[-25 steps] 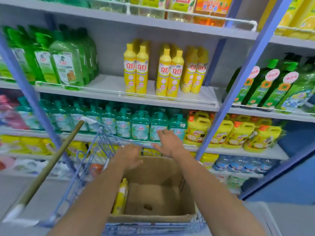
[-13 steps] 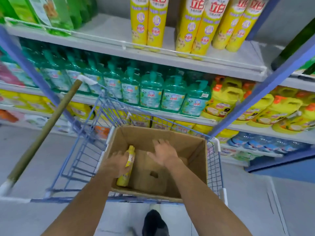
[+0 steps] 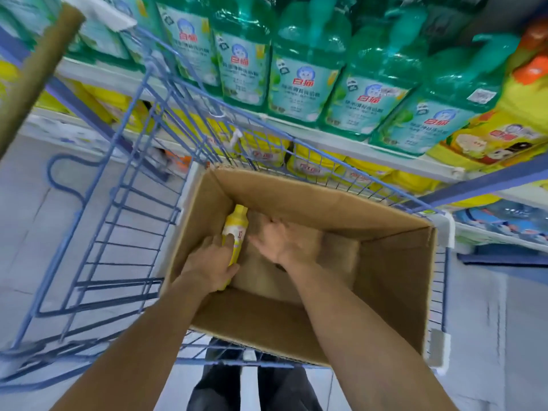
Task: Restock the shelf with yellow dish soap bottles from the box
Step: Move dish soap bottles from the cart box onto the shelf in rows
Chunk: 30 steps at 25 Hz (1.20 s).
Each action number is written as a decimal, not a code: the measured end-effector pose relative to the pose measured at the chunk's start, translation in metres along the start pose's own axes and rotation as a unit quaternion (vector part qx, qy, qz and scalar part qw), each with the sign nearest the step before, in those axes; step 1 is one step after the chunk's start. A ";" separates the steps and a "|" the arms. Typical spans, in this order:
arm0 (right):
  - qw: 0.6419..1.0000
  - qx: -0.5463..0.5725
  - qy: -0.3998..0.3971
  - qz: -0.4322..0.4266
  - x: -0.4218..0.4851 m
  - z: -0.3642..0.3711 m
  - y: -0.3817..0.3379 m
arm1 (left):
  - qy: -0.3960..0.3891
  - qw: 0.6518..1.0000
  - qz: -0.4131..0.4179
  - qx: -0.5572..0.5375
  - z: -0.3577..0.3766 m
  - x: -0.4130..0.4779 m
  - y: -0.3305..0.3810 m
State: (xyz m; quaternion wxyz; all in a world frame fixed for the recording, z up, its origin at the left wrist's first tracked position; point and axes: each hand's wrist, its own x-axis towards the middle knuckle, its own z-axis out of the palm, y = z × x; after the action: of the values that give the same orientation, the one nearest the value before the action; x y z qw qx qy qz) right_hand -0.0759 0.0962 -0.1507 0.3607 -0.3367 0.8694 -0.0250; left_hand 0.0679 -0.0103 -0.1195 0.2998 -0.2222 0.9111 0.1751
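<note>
A cardboard box (image 3: 394, 274) stands open in a blue wire cart (image 3: 124, 221). One yellow dish soap bottle (image 3: 235, 225) leans against the box's left inner wall, cap pointing up and away. My left hand (image 3: 212, 264) is wrapped around the bottle's lower body. My right hand (image 3: 284, 238) hovers just to the right of the bottle inside the box, fingers spread and blurred, holding nothing. The rest of the box floor is bare cardboard.
Shelves stand right behind the cart: green pump bottles (image 3: 299, 75) on one level, yellow jugs (image 3: 501, 126) at right, yellow packs (image 3: 311, 164) below. A wooden pole (image 3: 38, 63) leans at upper left. My shoes (image 3: 249, 384) show under the cart.
My head has tilted down and closer to the box. Both hands went from the box's far rim down inside; my left hand closed around the yellow bottle.
</note>
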 end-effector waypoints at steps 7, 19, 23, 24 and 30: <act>0.998 0.055 -0.037 0.022 0.070 0.057 -0.026 | 0.054 0.997 0.058 -0.010 0.029 0.015 -0.016; 0.939 0.317 0.007 0.131 0.095 0.090 -0.016 | 0.080 0.993 0.084 -0.010 0.049 0.018 -0.026; 0.930 0.336 0.033 0.142 0.081 0.091 0.022 | 0.045 0.997 0.068 -0.007 0.053 0.025 -0.025; 0.934 0.325 0.033 0.145 0.076 0.089 0.033 | 0.035 0.997 0.062 -0.009 0.056 0.029 -0.024; 0.924 0.304 0.057 0.227 0.046 0.077 0.107 | -0.024 0.999 0.005 -0.028 0.071 0.074 -0.019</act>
State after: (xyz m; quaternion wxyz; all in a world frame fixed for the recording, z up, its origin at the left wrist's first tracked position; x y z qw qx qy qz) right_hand -0.1101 0.1666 -0.2664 0.3916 -0.0025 0.8923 -0.2245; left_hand 0.0570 -0.0162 -0.2230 0.3147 -0.2216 0.8995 0.2069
